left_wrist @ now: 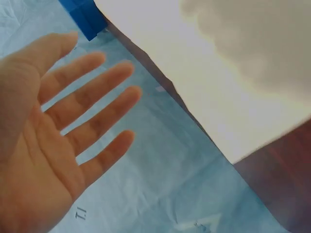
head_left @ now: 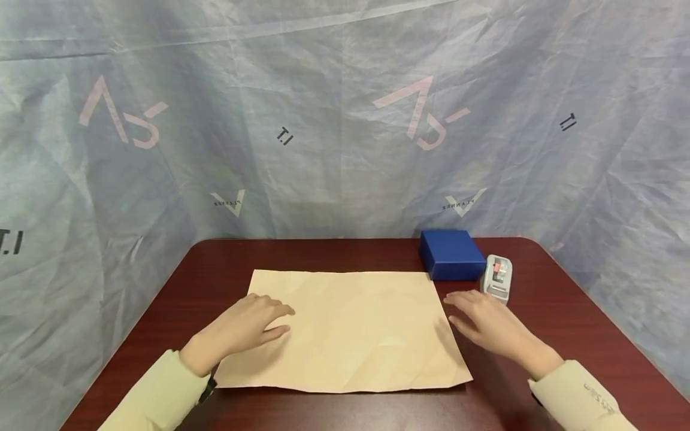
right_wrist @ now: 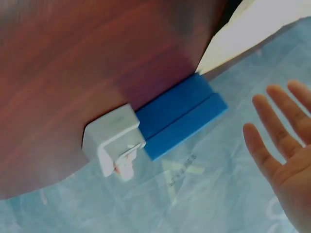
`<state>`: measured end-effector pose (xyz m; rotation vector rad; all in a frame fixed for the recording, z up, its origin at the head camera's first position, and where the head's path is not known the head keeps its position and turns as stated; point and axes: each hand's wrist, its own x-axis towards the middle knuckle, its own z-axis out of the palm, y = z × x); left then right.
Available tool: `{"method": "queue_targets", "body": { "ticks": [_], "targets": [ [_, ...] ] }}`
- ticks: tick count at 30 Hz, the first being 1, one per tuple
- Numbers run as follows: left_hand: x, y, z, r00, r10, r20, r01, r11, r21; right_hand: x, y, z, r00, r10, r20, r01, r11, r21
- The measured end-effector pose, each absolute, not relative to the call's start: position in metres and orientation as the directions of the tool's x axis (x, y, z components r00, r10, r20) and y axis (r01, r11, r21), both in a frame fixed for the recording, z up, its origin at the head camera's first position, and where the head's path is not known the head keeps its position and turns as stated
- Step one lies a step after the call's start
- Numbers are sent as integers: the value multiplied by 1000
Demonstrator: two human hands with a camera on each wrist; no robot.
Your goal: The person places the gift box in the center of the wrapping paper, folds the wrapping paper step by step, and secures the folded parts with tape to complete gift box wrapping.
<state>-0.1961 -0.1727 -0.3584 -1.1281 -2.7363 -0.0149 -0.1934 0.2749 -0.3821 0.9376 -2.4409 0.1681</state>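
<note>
A sheet of tan paper [head_left: 356,329] with faint creases lies flat across the middle of the table. My left hand [head_left: 242,329] hovers over its left side, fingers extended and holding nothing; the left wrist view shows the same hand [left_wrist: 63,121] with fingers spread. Just off the paper's right edge is my right hand [head_left: 487,323], relaxed and holding nothing, its palm [right_wrist: 296,179] showing in the right wrist view. Beyond it stand a blue box [head_left: 453,254] and a grey-white tape dispenser [head_left: 497,278] with a clear window, side by side.
The dark red-brown wooden table [head_left: 318,413] has rounded far corners. A grey-blue printed cloth [head_left: 334,120] hangs close behind it and along both sides.
</note>
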Motion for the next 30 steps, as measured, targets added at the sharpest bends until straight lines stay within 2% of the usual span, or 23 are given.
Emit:
{"method": "queue_targets", "body": {
  "ticks": [7,14,22,30],
  "targets": [
    [-226,-137,-348,-685,676,271,691,721,-52,-221,294,-371,-731,-483,483,-539,842,27],
    [-254,-90,-345,-723,621,303,657,753,23,-247,308,-361,-829,-386,405,-421,907,1],
    [-280,-32,-356,-777,559,289,598,800,59,-271,319,-359,-910,-302,283,-326,945,-40],
    [-296,27,-371,-834,492,250,534,833,143,-291,328,-367,-965,-202,170,-226,965,-136]
  ]
}}
